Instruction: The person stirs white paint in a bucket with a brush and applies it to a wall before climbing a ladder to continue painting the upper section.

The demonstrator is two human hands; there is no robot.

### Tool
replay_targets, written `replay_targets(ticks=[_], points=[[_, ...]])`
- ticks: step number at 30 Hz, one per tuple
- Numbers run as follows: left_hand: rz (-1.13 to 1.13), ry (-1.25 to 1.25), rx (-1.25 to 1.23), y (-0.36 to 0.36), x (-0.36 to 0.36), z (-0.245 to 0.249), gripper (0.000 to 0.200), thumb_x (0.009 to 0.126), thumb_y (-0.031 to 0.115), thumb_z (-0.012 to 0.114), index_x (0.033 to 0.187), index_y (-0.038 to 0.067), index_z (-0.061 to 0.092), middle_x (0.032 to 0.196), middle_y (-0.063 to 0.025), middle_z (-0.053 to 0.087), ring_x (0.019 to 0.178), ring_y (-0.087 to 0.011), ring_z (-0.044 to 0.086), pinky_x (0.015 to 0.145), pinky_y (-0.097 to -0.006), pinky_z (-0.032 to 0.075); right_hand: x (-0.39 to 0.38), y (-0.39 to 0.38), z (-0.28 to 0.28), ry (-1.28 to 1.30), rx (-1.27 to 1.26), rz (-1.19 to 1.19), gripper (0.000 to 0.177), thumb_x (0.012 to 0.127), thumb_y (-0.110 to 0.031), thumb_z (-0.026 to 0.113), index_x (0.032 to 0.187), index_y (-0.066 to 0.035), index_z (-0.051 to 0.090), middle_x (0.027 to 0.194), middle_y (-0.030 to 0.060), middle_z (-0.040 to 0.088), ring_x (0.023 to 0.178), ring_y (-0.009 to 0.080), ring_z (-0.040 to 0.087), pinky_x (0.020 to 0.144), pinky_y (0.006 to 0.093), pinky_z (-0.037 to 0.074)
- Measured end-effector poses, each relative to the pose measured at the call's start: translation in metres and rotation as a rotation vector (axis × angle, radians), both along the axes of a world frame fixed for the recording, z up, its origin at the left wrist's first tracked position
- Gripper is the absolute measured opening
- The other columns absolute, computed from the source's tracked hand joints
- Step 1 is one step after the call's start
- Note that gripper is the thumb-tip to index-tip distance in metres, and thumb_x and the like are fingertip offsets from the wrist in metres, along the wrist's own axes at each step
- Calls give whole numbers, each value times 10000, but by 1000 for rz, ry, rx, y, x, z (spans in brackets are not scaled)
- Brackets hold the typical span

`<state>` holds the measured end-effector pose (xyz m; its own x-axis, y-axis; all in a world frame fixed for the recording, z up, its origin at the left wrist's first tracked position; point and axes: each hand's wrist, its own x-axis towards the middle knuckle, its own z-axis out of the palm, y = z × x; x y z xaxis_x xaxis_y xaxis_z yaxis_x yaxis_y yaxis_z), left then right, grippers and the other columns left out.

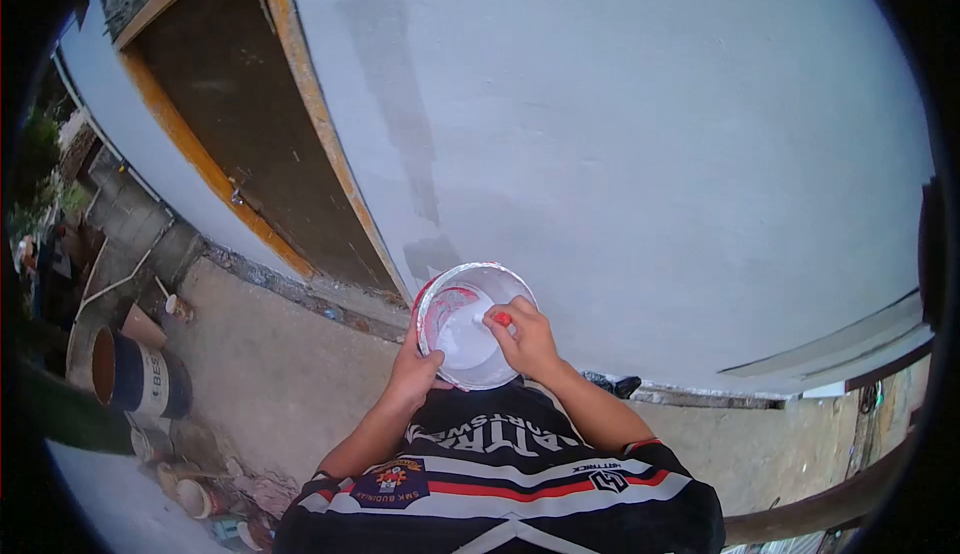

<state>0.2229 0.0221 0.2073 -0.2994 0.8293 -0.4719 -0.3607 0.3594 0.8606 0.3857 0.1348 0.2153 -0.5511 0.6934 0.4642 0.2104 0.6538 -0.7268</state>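
A round bucket (477, 272) with white paint inside and red on its outer side is held close to the body. My left hand (412, 369) grips its left rim, thumb over the edge. Over the bucket's right side, my right hand (524, 338) is closed around a red handle (502, 320). The tool's pale lower end reaches toward the white paint (462, 342); its exact shape is hard to make out. Before me stands a pale wall (640, 154) with a darker grey strip (400, 124).
A brown door (250, 114) with an orange-yellow frame is at the left. A blue drum (150, 379) lies on the concrete floor (250, 354), with a small can (178, 308) behind it. Assorted containers (200, 497) sit at the lower left. A rail (830, 514) crosses the lower right.
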Motion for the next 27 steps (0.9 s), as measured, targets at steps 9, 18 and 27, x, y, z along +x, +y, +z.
replay_targets(ticks=[9,18,27], points=[[82,12,0,-13,-13,-7,782,807,-68,447,1470,214,140,1295,-178,459,1038,-334,593,634,-434,603,-27,6,-9,122,-128,44,106,821,-119,665,861,-21,667,735,114,582,616,246,617,539,340,483],[116,7,19,-20,-21,-18,798,793,-83,433,1473,218,143,1290,-174,470,1020,-341,601,635,-440,603,-40,-4,-6,-35,26,40,115,821,-107,669,881,-10,655,808,119,637,652,211,623,598,285,482],[100,-6,14,-21,-20,-21,873,768,-75,462,1485,250,86,1313,-193,439,983,-335,597,594,-381,600,-37,-4,3,150,-242,25,76,819,-59,669,857,6,663,777,108,636,702,189,611,630,280,476]])
